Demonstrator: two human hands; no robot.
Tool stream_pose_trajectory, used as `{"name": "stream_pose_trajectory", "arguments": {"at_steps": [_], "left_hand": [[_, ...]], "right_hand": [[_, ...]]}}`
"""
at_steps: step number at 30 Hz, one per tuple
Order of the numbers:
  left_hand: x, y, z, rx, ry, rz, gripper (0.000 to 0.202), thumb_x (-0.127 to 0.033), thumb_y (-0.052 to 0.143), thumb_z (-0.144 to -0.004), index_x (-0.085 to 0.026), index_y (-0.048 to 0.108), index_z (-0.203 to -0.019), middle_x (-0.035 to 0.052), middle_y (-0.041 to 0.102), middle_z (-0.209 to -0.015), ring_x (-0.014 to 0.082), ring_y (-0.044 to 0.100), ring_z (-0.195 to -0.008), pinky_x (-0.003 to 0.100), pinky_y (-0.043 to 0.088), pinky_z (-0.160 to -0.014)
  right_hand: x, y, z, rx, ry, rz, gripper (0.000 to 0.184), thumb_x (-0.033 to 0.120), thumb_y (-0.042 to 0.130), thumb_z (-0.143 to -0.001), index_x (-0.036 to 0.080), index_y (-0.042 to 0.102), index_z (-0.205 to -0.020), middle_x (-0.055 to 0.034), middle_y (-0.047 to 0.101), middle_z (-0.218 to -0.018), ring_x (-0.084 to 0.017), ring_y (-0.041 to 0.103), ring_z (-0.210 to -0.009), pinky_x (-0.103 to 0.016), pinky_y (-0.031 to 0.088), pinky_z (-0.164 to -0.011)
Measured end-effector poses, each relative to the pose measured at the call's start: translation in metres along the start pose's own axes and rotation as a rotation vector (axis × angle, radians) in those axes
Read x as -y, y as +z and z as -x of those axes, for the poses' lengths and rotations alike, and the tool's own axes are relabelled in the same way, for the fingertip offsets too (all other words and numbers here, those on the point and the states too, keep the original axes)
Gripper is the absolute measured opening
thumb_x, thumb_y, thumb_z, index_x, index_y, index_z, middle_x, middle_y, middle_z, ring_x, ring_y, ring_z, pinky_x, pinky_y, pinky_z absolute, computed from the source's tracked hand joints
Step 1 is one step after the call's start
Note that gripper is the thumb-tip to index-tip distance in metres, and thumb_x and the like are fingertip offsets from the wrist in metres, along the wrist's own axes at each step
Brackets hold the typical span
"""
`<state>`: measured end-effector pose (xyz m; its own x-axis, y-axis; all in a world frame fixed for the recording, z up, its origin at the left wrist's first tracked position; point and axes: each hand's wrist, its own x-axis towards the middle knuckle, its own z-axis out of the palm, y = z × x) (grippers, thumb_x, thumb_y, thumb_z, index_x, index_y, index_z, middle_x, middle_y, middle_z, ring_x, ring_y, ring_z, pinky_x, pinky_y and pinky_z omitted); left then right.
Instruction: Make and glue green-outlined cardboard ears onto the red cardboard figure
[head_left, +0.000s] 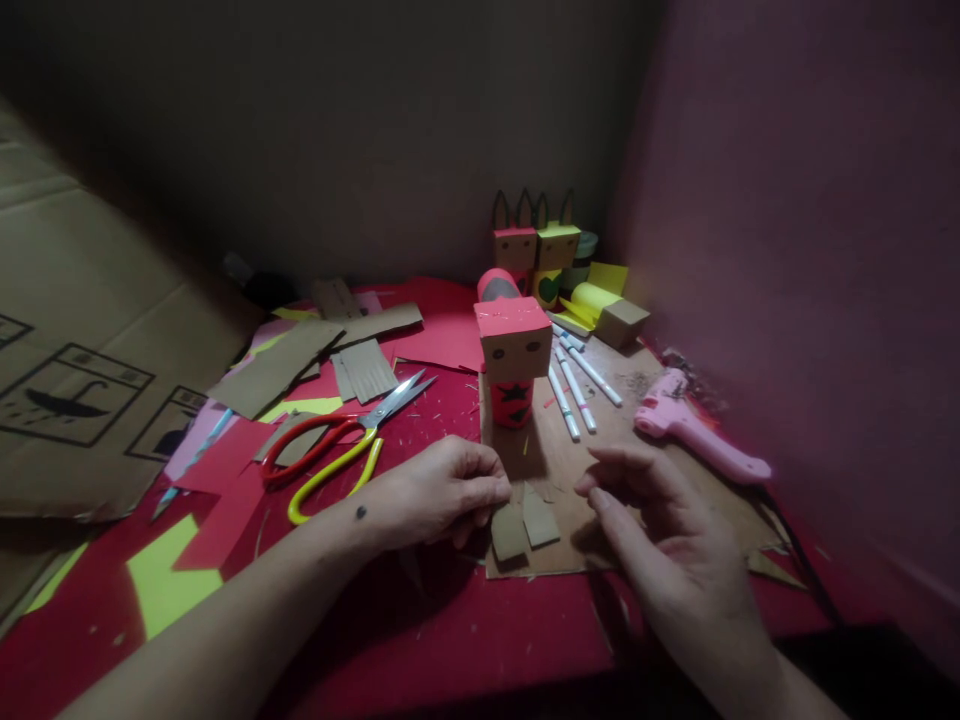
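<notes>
My left hand (466, 490) is closed, thumb against the curled fingers, at the edge of a small cut cardboard piece (510, 535); what it holds, if anything, is hidden. Beside that piece lies a second one with a pointed top (540, 520). To their right my right hand (671, 535) hovers with thumb and fingers apart and nothing visible between them. Just behind the pieces stands a paper figure with a red-topped cardboard box head (514, 355), two drawn eyes and a red tube body bearing dark shapes. It has no ears on its head.
Red-and-yellow-handled scissors (367, 428) lie open at left among cardboard strips (281, 368) and coloured paper. White markers (576, 390) and a pink glue gun (694, 430) lie right. Behind stand a red eared figure (514, 245) and a yellow one (557, 247). A large carton (82, 300) borders the left.
</notes>
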<state>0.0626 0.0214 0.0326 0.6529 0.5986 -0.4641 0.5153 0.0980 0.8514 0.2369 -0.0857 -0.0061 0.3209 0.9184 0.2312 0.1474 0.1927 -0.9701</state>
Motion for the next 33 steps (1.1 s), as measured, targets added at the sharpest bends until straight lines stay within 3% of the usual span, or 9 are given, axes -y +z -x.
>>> {"name": "stream_pose_trajectory", "arguments": {"at_steps": [7,14,18,22,28,33], "left_hand": [[0.003,0.006,-0.004,-0.027,0.021,-0.076,0.021,-0.03,0.051,-0.083,-0.016,0.049,-0.066,-0.0057,0.048,-0.052,0.0064,0.045,-0.04,0.015,0.028,-0.037],[0.007,0.002,-0.005,-0.042,0.095,-0.139,0.014,-0.03,0.047,-0.086,-0.017,0.05,-0.084,-0.0049,0.05,-0.062,0.0072,0.046,-0.045,0.018,0.036,-0.043],[0.002,-0.003,0.003,-0.006,0.147,-0.269,0.023,-0.036,0.058,-0.082,-0.018,0.05,-0.095,-0.0035,0.054,-0.069,0.0111,0.051,-0.055,0.021,0.04,-0.051],[-0.007,0.002,0.012,-0.029,0.198,-0.498,0.028,-0.035,0.071,-0.072,-0.019,0.054,-0.088,-0.0027,0.055,-0.074,0.0138,0.048,-0.065,0.023,0.034,-0.055],[-0.007,0.019,0.013,-0.082,0.186,-0.674,0.023,-0.026,0.07,-0.073,-0.019,0.051,-0.085,-0.0018,0.056,-0.074,0.0134,0.047,-0.059,0.023,0.031,-0.052],[-0.002,0.015,0.008,-0.101,0.26,-0.668,0.027,-0.031,0.068,-0.077,-0.02,0.05,-0.095,-0.003,0.058,-0.077,0.0126,0.052,-0.063,0.021,0.038,-0.055]], "right_hand": [[-0.006,0.0,0.003,0.117,-0.137,0.194,0.03,0.013,0.051,-0.085,0.029,0.053,-0.111,-0.0012,0.062,-0.092,-0.014,0.065,-0.082,-0.025,0.056,-0.069],[-0.008,-0.001,0.003,0.273,-0.236,0.303,0.047,0.006,0.046,-0.084,0.026,0.042,-0.127,-0.0056,0.062,-0.102,-0.017,0.064,-0.093,-0.033,0.055,-0.081],[-0.005,-0.001,0.0,0.376,-0.292,0.407,0.056,0.005,0.048,-0.082,0.025,0.035,-0.133,-0.0084,0.057,-0.112,-0.021,0.058,-0.101,-0.04,0.052,-0.087],[-0.003,0.0,-0.004,0.475,-0.391,0.543,0.06,0.002,0.048,-0.081,0.021,0.034,-0.137,-0.0084,0.059,-0.109,-0.023,0.051,-0.098,-0.043,0.048,-0.085],[-0.011,-0.003,-0.006,0.435,-0.445,0.669,0.054,0.002,0.046,-0.081,0.013,0.04,-0.133,-0.0104,0.061,-0.1,-0.025,0.048,-0.089,-0.046,0.046,-0.079],[-0.008,-0.006,-0.003,0.421,-0.477,0.74,0.06,-0.002,0.048,-0.074,0.012,0.041,-0.131,-0.0106,0.059,-0.113,-0.027,0.045,-0.097,-0.049,0.041,-0.088]]}}
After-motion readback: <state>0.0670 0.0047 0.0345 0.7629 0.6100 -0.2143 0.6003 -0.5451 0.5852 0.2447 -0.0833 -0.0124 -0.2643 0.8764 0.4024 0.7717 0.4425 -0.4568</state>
